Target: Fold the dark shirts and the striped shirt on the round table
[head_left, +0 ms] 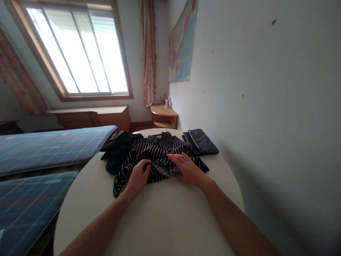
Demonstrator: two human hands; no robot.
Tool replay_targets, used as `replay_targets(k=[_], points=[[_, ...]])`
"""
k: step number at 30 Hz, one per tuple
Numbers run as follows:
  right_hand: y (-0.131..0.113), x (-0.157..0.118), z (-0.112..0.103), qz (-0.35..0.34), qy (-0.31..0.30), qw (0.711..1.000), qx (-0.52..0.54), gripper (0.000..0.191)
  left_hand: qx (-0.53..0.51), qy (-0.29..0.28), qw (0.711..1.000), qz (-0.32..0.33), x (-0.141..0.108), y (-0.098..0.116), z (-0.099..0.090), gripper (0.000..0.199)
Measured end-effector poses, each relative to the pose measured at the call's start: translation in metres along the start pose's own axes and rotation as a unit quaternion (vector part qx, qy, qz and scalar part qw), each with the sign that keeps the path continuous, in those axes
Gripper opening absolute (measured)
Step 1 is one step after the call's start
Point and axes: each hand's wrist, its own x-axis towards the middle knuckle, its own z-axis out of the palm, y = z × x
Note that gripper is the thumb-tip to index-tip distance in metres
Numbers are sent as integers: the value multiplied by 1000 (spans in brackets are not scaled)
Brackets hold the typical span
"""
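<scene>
A black shirt with white stripes point(151, 149) lies spread on the round white table, its collar at the far side and its sleeves out to both sides. Its near edge is partly turned up, showing a greyer inner side. My left hand point(139, 175) is closed on this near edge at the left, thumb and fingers bent together on the cloth. On the right part of the shirt rests my right hand point(188, 170), its fingers stretched out over the fabric beside the turned-up part. Its thumb is mostly hidden.
Dark crumpled clothes point(117, 151) lie left of the shirt, and a folded dark garment point(201, 141) sits at its far right. The round table point(170, 220) stands close to the white wall point(266, 124). Blue plaid mattresses point(53, 147) are at the left.
</scene>
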Motion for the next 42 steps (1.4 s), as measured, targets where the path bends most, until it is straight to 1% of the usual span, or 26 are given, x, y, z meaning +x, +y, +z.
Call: replay_targets(k=[2, 4, 7, 9, 11, 14, 17, 20, 21, 23, 24, 25, 26, 27, 28, 30, 31, 32, 33, 34, 35, 36, 37, 39, 41, 42], points=[[3, 0, -1, 20, 9, 1000, 15, 80, 3, 1, 1000, 8, 0, 1, 0, 24], [4, 1, -2, 36, 10, 999, 31, 62, 12, -4, 999, 36, -2, 4, -1, 22], [4, 1, -8, 61, 8, 996, 61, 38, 31, -52, 995, 83, -4, 10, -5, 21], [1, 0, -15, 87, 4, 993, 86, 31, 33, -116, 987, 110, -6, 15, -10, 21], [-2, 0, -24, 117, -16, 988, 104, 29, 27, -199, 971, 129, -8, 20, -17, 21], [-10, -3, -38, 142, -91, 975, 144, 28, 22, -333, 935, 120, -13, 30, -26, 21], [-20, -10, -45, 119, -201, 950, 209, 31, 27, -455, 885, 98, -23, 45, -30, 21], [-32, -22, -48, 112, -321, 910, 237, 30, 25, -558, 825, 87, -38, 64, -30, 21], [-36, -25, -49, 117, -363, 890, 251, 29, 13, -599, 797, 71, -43, 70, -30, 23], [-42, -30, -54, 129, -444, 832, 306, 33, -36, -698, 716, 14, -51, 80, -30, 35], [-45, -31, -58, 134, -472, 803, 339, 38, -64, -738, 672, -17, -53, 83, -30, 42], [-46, -31, -61, 135, -483, 784, 365, 43, -90, -761, 641, -43, -53, 84, -31, 47], [-47, -31, -64, 133, -472, 785, 379, 45, -111, -762, 635, -57, -52, 84, -32, 48], [-47, -29, -67, 125, -436, 808, 376, 44, -121, -738, 662, -56, -48, 82, -34, 45], [-46, -28, -68, 112, -380, 846, 357, 43, -117, -686, 717, -40, -42, 77, -35, 42], [-43, -26, -65, 81, -251, 922, 282, 47, -54, -522, 851, 15, -27, 61, -38, 37], [-41, -26, -61, 71, -204, 946, 244, 54, 9, -416, 908, 49, -19, 51, -39, 36], [-39, -26, -55, 66, -180, 958, 212, 63, 84, -323, 940, 78, -10, 39, -40, 37], [-38, -28, -49, 64, -181, 963, 189, 73, 164, -240, 954, 78, -3, 27, -42, 38], [-37, -29, -44, 64, -199, 962, 174, 81, 239, -176, 953, 58, 4, 15, -43, 41], [-37, -31, -39, 65, -222, 959, 165, 86, 301, -130, 944, 30, 9, 4, -46, 45], [-38, -33, -35, 63, -242, 955, 159, 88, 349, -105, 931, 3, 12, -6, -49, 49], [-40, -35, -33, 60, -256, 952, 156, 89, 388, -94, 917, -23, 14, -15, -52, 54], [-46, -37, -34, 48, -266, 949, 161, 84, 431, -107, 894, -56, 15, -26, -59, 60], [-52, -35, -42, 31, -277, 942, 189, 74, 437, -128, 888, -61, 14, -32, -64, 56], [-55, -33, -46, 24, -287, 934, 210, 67, 428, -131, 893, -54, 14, -33, -66, 50]])
